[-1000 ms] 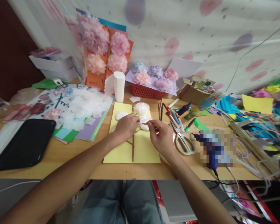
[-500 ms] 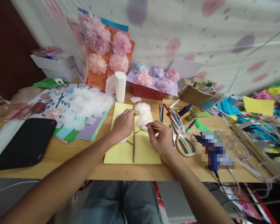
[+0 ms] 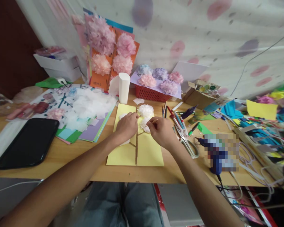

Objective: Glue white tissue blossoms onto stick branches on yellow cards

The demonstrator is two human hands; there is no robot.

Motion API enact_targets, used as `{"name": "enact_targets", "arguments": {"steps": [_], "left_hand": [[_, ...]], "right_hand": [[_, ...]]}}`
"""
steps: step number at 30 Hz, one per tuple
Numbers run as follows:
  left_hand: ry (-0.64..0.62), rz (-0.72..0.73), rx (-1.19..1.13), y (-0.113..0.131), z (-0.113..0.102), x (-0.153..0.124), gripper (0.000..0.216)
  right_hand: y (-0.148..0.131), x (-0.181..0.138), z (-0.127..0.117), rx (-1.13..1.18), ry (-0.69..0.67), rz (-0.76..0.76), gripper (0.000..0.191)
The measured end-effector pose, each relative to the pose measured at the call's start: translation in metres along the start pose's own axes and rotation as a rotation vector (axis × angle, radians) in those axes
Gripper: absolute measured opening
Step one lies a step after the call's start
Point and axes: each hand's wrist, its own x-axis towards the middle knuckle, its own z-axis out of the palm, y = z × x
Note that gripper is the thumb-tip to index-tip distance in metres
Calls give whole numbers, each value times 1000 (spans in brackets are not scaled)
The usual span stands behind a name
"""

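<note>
A yellow sheet point(image 3: 149, 154) with a brown branching stem point(image 3: 136, 151) drawn on it lies on the table in front of me. Two white tissue flowers point(image 3: 145, 110) sit one below the other on its upper right part. My left hand point(image 3: 127, 126) is closed over the upper left of the sheet, its fingertips beside the flowers; what they pinch is hidden. It partly covers a white piece point(image 3: 123, 116) on the sheet. At the lower flower, my right hand point(image 3: 163, 130) is closed in a pinch on a thin wooden stick point(image 3: 155, 119), which shows only in part.
Scissors point(image 3: 190, 148), markers point(image 3: 172, 116) and a blurred-out glue gun point(image 3: 216, 160) lie to the right. A white roll point(image 3: 124, 88) and a red basket point(image 3: 149, 93) stand behind the sheet. On the left are white tissue pieces point(image 3: 90, 102) and a black tablet-like slab point(image 3: 28, 143).
My right hand has turned and risen slightly at the lower flower, and less of the stick shows. My left hand stays nearly in place. The whole view has shifted a little.
</note>
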Motion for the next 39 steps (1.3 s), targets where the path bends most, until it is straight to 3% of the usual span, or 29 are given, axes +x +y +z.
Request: {"name": "enact_targets", "arguments": {"steps": [10,25,29,35,37,39], "left_hand": [[-38,-5,23,3,0,-2,33],[-22,-15,7,2,0,-1,36],[-20,-13,-18,0,1,0,35],[25,-5,-99,1,-8,1,34],[64,-17,-138,0,-18,5,30],[107,-57,-155,-5,-35,10,24]], "right_hand": [[-3,10,-14,26,-79,18,23],[5,-2,-18,239,276,133,31],[10,-13,-12,252,316,151,31],[10,-27,-7,296,379,100,31],[5,-37,-9,266,418,31,27],[-1,-51,-8,186,372,-101,21]]}}
